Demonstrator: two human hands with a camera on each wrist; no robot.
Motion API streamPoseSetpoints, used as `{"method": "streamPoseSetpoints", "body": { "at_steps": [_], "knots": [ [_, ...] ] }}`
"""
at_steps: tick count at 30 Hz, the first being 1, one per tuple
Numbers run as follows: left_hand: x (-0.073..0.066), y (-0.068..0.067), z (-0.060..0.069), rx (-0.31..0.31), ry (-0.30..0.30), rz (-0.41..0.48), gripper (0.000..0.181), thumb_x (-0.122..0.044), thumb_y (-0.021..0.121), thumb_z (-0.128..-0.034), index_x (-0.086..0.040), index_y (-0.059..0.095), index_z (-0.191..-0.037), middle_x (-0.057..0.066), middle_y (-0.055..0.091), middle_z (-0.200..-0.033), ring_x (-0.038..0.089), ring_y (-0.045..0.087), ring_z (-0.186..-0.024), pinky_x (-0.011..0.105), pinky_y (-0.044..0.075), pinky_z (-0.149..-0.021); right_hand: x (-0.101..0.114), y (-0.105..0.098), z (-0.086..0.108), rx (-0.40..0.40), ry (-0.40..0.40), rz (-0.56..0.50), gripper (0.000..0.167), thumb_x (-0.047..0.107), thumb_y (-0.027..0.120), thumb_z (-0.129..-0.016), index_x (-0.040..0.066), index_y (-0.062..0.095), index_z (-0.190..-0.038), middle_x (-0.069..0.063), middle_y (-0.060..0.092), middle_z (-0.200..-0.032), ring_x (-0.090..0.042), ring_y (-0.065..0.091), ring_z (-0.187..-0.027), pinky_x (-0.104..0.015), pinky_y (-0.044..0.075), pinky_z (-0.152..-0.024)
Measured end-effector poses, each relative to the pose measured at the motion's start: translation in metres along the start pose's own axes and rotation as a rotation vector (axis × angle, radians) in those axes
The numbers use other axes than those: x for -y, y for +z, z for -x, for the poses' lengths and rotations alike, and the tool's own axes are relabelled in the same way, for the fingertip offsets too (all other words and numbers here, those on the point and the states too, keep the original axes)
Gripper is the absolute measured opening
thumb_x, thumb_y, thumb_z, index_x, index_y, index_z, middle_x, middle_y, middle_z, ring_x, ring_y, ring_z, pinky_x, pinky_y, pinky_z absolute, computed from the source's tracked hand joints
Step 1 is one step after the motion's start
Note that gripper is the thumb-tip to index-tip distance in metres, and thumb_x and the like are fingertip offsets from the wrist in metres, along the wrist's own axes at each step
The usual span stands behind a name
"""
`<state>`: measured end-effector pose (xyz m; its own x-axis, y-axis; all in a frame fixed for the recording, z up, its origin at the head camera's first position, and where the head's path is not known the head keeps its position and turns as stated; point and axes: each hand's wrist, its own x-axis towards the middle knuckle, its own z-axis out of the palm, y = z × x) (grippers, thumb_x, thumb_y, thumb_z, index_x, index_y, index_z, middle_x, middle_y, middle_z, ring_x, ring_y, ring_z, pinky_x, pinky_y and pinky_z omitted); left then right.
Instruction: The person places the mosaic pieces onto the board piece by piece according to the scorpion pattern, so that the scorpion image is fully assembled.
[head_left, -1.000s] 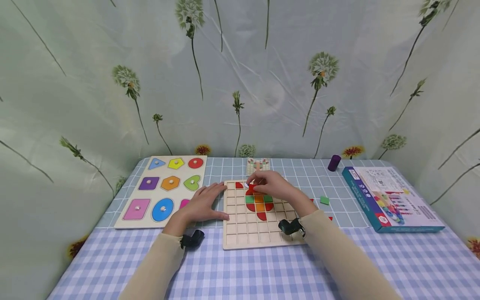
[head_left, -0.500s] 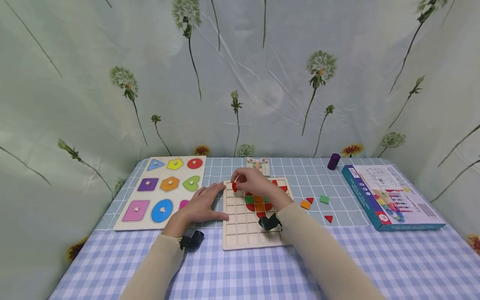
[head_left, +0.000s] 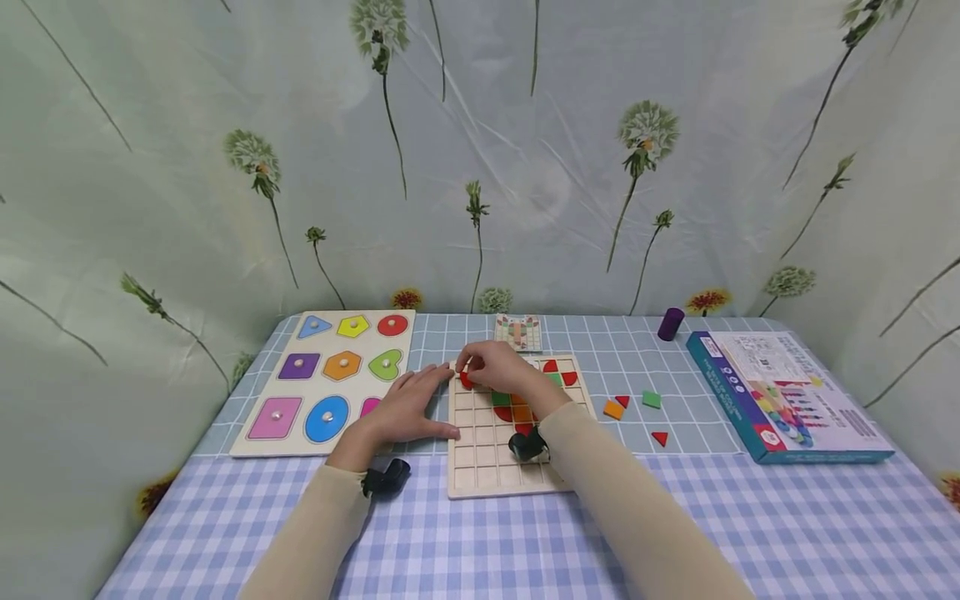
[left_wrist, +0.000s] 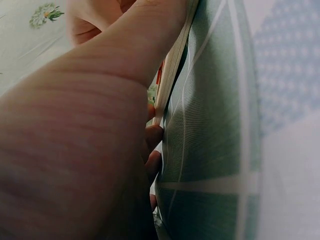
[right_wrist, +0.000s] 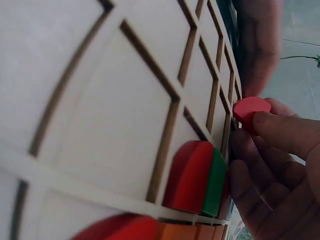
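Note:
Between thumb and fingers, my right hand [head_left: 501,369] pinches a small red piece with a curved edge [right_wrist: 246,111] over the upper left corner of a wooden grid board [head_left: 480,479]. My left hand [head_left: 405,411] lies along the board's left side, fingers extended and touching its edge; in the left wrist view its fingertips meet the board's side. Red, green and orange pieces sit in the board's squares, among them a green piece [right_wrist: 214,182] beside a red piece [right_wrist: 187,175]. The right hand and sleeve hide part of this pattern in the head view.
A pattern card [head_left: 519,332] stands behind the board. Right of it lie an orange square [head_left: 613,409], a green piece [head_left: 652,399] and red triangles [head_left: 660,438]. A shape puzzle [head_left: 315,417] lies left; a box [head_left: 795,400] and purple cylinder [head_left: 671,324] are at right.
My right hand has moved left from the pattern's middle to the board's upper left corner, uncovering loose pieces at right. The left hand has stayed in place.

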<state>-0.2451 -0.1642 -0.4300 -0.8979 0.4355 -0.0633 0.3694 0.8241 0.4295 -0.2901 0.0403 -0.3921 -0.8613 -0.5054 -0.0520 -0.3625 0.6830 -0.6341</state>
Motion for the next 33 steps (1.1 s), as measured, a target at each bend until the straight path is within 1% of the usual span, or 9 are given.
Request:
{"method": "streamPoseSetpoints", "body": {
  "at_steps": [4,9,13,17,22,25,29,33],
  "knots": [
    [-0.001,0.0,-0.001,0.003,-0.006,-0.006,0.107,-0.065,0.078,-0.0732,-0.019,0.031,-0.157,0.006,0.03,-0.165,0.029,0.019,-0.156,0.057,0.011,-0.127,-0.002,0.003,-0.002,0.005,-0.01,0.034,0.014,0.011,0.064,-0.097,0.017,0.072,-0.108,-0.003,0.069,-0.096,-0.018,0.057,-0.086,-0.029,0.054,-0.084],
    [0.0,0.0,0.0,0.004,-0.002,-0.006,0.107,-0.065,0.077,-0.0738,-0.019,0.029,-0.158,0.006,0.029,-0.165,0.03,0.019,-0.156,0.058,0.01,-0.126,-0.002,0.005,-0.004,0.017,-0.032,0.098,0.015,0.015,0.067,-0.096,0.017,0.074,-0.109,-0.002,0.067,-0.096,-0.017,0.055,-0.087,-0.028,0.052,-0.082],
    [0.0,0.0,0.0,0.007,-0.007,-0.006,0.108,-0.065,0.077,-0.0736,-0.02,0.029,-0.158,0.006,0.029,-0.166,0.03,0.019,-0.156,0.058,0.009,-0.127,-0.002,0.006,-0.004,0.022,-0.034,0.147,0.018,0.017,0.068,-0.095,0.017,0.075,-0.112,-0.003,0.064,-0.099,-0.017,0.054,-0.089,-0.029,0.051,-0.084],
    [0.001,0.001,0.0,0.003,-0.006,-0.005,0.108,-0.066,0.077,-0.0731,-0.02,0.029,-0.158,0.005,0.03,-0.165,0.029,0.019,-0.156,0.058,0.01,-0.126,-0.002,0.006,-0.004,0.022,-0.028,0.137,0.019,0.013,0.068,-0.095,0.015,0.075,-0.112,-0.003,0.065,-0.098,-0.017,0.055,-0.087,-0.029,0.053,-0.083],
    [0.002,0.001,-0.001,0.009,0.004,-0.007,0.107,-0.066,0.077,-0.0734,-0.017,0.031,-0.157,0.005,0.03,-0.165,0.029,0.02,-0.156,0.057,0.01,-0.127,-0.002,0.007,-0.005,0.019,-0.029,0.127,0.011,0.011,0.069,-0.094,0.015,0.074,-0.102,-0.002,0.067,-0.094,-0.016,0.055,-0.084,-0.028,0.052,-0.08],
    [0.001,0.001,-0.001,0.01,0.011,-0.005,0.107,-0.065,0.077,-0.0737,-0.016,0.032,-0.157,0.004,0.029,-0.166,0.029,0.02,-0.156,0.056,0.01,-0.127,-0.002,0.005,-0.004,0.007,-0.012,0.118,0.011,0.01,0.067,-0.095,0.014,0.076,-0.099,-0.003,0.069,-0.097,-0.017,0.056,-0.088,-0.03,0.052,-0.083],
    [0.001,0.001,-0.001,0.006,0.015,-0.008,0.107,-0.066,0.077,-0.0737,-0.017,0.032,-0.157,0.004,0.029,-0.166,0.028,0.02,-0.156,0.056,0.01,-0.127,-0.003,0.001,0.0,-0.019,0.008,0.081,0.017,0.011,0.062,-0.097,0.013,0.077,-0.103,-0.004,0.071,-0.107,-0.018,0.059,-0.097,-0.032,0.054,-0.088],
    [0.001,0.001,-0.001,0.003,0.013,-0.001,0.107,-0.067,0.077,-0.0737,-0.017,0.032,-0.157,0.004,0.028,-0.166,0.028,0.02,-0.156,0.056,0.011,-0.127,-0.007,-0.006,0.009,-0.065,0.01,0.052,0.019,0.017,0.06,-0.099,0.013,0.077,-0.107,-0.003,0.072,-0.11,-0.019,0.062,-0.097,-0.033,0.056,-0.086]
  ]
}}
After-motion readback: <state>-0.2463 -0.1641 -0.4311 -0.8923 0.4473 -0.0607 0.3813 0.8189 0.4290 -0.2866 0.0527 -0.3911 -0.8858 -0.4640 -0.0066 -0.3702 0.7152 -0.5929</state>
